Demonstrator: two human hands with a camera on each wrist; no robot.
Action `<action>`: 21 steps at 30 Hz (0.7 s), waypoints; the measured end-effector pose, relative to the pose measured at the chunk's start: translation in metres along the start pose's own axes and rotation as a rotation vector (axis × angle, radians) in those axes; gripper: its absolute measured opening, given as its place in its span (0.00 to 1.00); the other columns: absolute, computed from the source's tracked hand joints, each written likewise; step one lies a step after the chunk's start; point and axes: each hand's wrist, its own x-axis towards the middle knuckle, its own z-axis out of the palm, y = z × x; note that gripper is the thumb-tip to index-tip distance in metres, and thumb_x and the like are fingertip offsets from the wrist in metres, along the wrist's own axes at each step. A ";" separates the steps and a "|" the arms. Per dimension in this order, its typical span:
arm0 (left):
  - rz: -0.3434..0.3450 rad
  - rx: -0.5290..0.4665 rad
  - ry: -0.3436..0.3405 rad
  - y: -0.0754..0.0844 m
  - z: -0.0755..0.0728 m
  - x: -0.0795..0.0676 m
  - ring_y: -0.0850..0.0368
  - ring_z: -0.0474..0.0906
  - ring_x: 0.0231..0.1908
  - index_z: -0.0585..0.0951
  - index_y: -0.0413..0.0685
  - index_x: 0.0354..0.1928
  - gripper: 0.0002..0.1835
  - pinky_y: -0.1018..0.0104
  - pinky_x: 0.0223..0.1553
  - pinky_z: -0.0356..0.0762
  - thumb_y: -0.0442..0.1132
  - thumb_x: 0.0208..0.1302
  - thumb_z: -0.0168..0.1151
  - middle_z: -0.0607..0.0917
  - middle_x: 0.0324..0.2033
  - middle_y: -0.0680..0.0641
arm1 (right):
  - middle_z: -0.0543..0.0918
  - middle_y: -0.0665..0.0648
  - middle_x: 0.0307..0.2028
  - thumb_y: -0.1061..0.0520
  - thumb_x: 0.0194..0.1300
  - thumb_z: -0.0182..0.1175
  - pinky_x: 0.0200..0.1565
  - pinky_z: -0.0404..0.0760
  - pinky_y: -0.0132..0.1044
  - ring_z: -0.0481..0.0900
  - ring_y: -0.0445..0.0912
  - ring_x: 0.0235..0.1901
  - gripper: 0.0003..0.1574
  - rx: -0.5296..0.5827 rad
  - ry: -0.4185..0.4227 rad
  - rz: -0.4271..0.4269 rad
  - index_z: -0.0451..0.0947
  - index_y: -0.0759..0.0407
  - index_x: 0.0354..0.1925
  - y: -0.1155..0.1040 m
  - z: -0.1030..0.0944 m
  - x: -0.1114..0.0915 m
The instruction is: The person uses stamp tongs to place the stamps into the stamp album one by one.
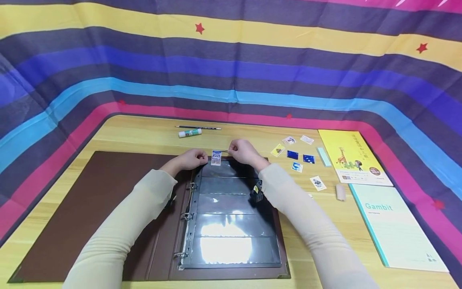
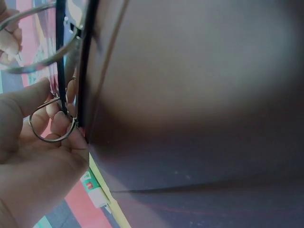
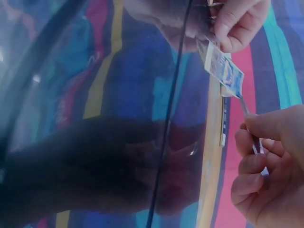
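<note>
My right hand [image 1: 244, 153] pinches slim metal tweezers [image 3: 243, 103], with the thumb against curled fingers. At the tweezers' tip is a small blue and white stamp [image 1: 216, 157], over the upper edge of a clear pocket page [image 1: 225, 185]. My left hand [image 1: 193, 159] pinches that page's top edge near the ring side, left of the stamp. In the left wrist view its thumb and fingers close on the sheet beside a metal ring [image 2: 35, 128]. The page has several horizontal pockets on a dark backing and lies in an open brown ring binder [image 1: 119, 192].
Several loose stamps [image 1: 318, 183] lie to the right of the binder, near an eraser [image 1: 340, 192] and a pale blue strip [image 1: 324, 157]. Beyond the binder are a glue stick [image 1: 190, 133] and a pencil [image 1: 202, 128]. A yellow book [image 1: 351, 154] and a Gambit notebook [image 1: 397, 228] lie at far right.
</note>
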 end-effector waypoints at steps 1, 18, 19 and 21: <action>-0.003 -0.002 0.002 0.000 0.000 0.000 0.56 0.63 0.24 0.70 0.40 0.30 0.05 0.66 0.28 0.61 0.33 0.57 0.44 0.68 0.23 0.48 | 0.72 0.51 0.19 0.60 0.52 0.53 0.28 0.67 0.32 0.68 0.42 0.22 0.07 -0.016 -0.014 -0.014 0.71 0.59 0.20 0.000 0.001 0.000; -0.017 -0.010 0.032 -0.001 0.001 0.000 0.55 0.64 0.28 0.71 0.41 0.29 0.05 0.64 0.31 0.61 0.32 0.57 0.44 0.70 0.26 0.47 | 0.75 0.49 0.24 0.57 0.51 0.56 0.33 0.67 0.34 0.70 0.41 0.28 0.03 -0.169 -0.145 -0.048 0.76 0.55 0.26 -0.009 0.006 -0.004; -0.020 -0.011 0.033 -0.001 0.001 0.000 0.55 0.64 0.28 0.71 0.41 0.29 0.05 0.64 0.31 0.62 0.32 0.57 0.44 0.70 0.26 0.47 | 0.75 0.48 0.24 0.57 0.51 0.56 0.33 0.67 0.34 0.70 0.41 0.28 0.03 -0.173 -0.146 -0.050 0.76 0.55 0.26 -0.009 0.006 -0.004; -0.025 -0.010 0.032 0.000 0.001 0.000 0.55 0.64 0.28 0.70 0.41 0.29 0.05 0.64 0.31 0.62 0.32 0.57 0.44 0.70 0.26 0.47 | 0.74 0.48 0.23 0.57 0.51 0.56 0.32 0.67 0.34 0.70 0.41 0.27 0.03 -0.186 -0.146 -0.063 0.76 0.55 0.26 -0.008 0.006 -0.004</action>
